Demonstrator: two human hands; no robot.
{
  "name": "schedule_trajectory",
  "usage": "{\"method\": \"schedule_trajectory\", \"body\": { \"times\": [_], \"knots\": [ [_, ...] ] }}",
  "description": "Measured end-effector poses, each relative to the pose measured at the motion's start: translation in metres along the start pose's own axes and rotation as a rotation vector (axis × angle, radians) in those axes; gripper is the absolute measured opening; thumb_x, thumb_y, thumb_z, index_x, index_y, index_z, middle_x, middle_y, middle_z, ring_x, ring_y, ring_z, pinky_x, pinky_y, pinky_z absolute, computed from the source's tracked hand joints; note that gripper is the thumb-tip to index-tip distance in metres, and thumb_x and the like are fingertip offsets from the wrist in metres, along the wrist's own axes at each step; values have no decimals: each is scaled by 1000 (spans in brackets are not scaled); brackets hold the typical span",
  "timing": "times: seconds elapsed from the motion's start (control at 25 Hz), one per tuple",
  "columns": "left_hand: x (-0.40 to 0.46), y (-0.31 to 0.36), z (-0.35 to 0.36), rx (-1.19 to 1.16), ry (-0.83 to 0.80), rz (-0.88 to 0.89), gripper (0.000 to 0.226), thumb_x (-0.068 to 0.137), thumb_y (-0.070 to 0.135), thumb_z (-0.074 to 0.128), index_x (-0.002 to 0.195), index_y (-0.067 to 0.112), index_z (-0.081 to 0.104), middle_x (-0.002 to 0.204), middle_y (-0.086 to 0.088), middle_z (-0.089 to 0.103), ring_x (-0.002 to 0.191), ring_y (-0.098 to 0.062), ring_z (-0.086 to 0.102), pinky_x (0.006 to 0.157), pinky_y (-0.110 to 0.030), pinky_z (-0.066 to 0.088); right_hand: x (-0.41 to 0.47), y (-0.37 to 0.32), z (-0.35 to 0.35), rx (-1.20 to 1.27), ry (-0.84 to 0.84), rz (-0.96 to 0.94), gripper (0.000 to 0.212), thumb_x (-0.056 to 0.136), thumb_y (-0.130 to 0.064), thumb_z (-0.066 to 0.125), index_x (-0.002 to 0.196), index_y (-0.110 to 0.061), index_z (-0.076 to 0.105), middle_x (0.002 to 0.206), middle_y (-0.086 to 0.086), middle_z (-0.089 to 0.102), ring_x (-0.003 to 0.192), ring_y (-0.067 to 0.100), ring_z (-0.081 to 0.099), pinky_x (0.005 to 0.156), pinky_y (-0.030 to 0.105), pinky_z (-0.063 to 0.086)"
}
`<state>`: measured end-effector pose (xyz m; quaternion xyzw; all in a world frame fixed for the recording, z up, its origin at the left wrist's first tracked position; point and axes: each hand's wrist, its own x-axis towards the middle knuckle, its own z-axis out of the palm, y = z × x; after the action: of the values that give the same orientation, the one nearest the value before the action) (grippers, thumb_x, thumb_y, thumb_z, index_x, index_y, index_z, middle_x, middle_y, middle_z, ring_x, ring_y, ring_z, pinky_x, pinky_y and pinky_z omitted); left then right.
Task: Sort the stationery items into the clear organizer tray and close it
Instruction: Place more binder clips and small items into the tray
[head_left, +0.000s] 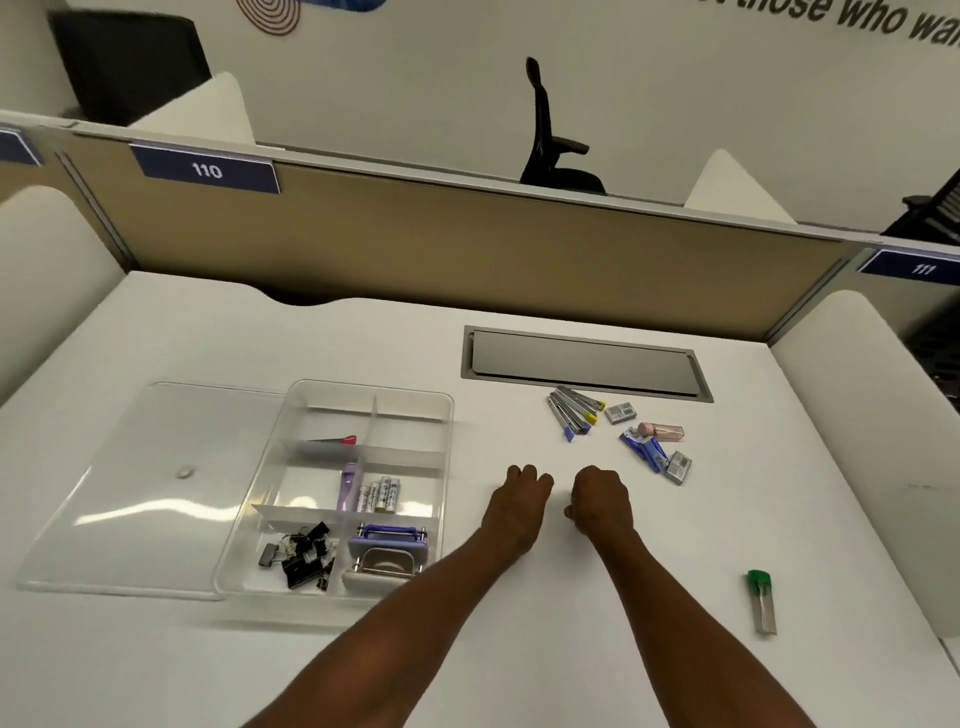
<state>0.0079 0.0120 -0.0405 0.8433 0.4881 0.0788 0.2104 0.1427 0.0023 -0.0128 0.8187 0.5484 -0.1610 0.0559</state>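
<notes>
Head view shows our two hands side by side on the surface (519, 649), just right of the tray (441, 415). Our left hand (517, 501) rests knuckles-up with fingers curled under; it holds nothing we can see. Our right hand (600, 501) is likewise curled into a fist, and we cannot tell whether anything sits inside that grip. The two hands are near each other but not touching.

Beyond the right hand lies a loose group of items: staple strips (574, 410), two small boxes (621, 413) (679, 466), a pink case (661, 431) and a blue piece (644, 449). A green-capped tube (762, 600) lies well apart to the right.

In the tray, the near-left compartment holds binder clips (301, 553), the near-right a purple punch (387, 553), the middle compartment batteries (382, 493) beside a purple tool (347, 486), and a red-tipped item (337, 440) lies farther back. The lid (150, 483) lies flat, touching the tray's left side.
</notes>
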Motion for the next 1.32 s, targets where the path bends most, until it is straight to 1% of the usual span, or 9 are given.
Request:
{"method": "schedule_trajectory", "body": {
  "times": [0.12,0.24,0.4,0.56,0.68,0.8,0.92,1.16,1.32],
  "knots": [
    [-18,-1,1,-200,32,-98,29,87,-3,48,111,9,58,111,-12,58,105,-28,52,84,-35,46,-23,-8,15,192,101,1,15,87,-11,65,102,-12,68,106,6,68,101,23,63,84,30,50],
    [-30,1,-9,-548,116,-315,26,78,-5,55,97,7,70,98,-11,70,94,-23,65,79,-31,52,-50,-19,30,765,129,111,16,84,-8,68,96,-17,73,91,3,74,87,24,70,74,28,51],
    [-47,3,-29,-847,154,-458,23,78,-2,60,87,13,74,93,-5,74,84,-16,69,74,-27,59,-85,-46,41,1668,-120,446,16,89,-1,62,99,-8,73,93,15,74,86,30,69,73,39,57],
    [-72,0,-45,-1006,210,-441,14,86,10,66,88,21,74,86,5,74,70,-7,70,66,-21,60,-108,-70,29,2071,-183,492,18,95,-13,60,109,-4,66,106,16,67,93,24,64,79,37,53],
    [-92,-4,-64,-944,398,-432,12,89,18,63,90,27,72,93,9,73,86,-4,67,79,-20,56,-123,-101,13,2161,-292,411,29,99,-27,56,118,-7,64,118,14,66,109,27,65,92,38,52],
    [-115,-18,-84,-1007,512,-498,13,93,28,60,86,36,67,95,12,70,92,-5,65,84,-25,55,-139,-137,6,2205,-453,335,38,98,-37,54,123,-9,63,120,14,65,120,30,60,109,42,43],
    [-139,-45,-104,-1141,554,-552,23,98,37,51,87,33,71,89,10,73,85,-5,69,79,-30,58,-154,-168,1,2167,-564,256,39,99,-40,52,115,-8,68,112,14,70,113,29,64,99,39,50],
    [-179,-99,-131,-1394,564,-685,55,92,71,33,95,34,73,91,6,76,85,-12,72,66,-27,53,-177,-223,16,1984,-719,109,52,99,-48,49,128,-8,65,127,17,67,114,26,66,91,36,55],
    [-197,-127,-140,-1498,583,-756,72,82,80,20,100,33,72,111,3,68,101,-14,62,75,-34,49,-183,-243,29,1837,-708,129,59,96,-57,48,135,-14,58,134,16,59,126,31,55,109,43,43]
  ]
}}
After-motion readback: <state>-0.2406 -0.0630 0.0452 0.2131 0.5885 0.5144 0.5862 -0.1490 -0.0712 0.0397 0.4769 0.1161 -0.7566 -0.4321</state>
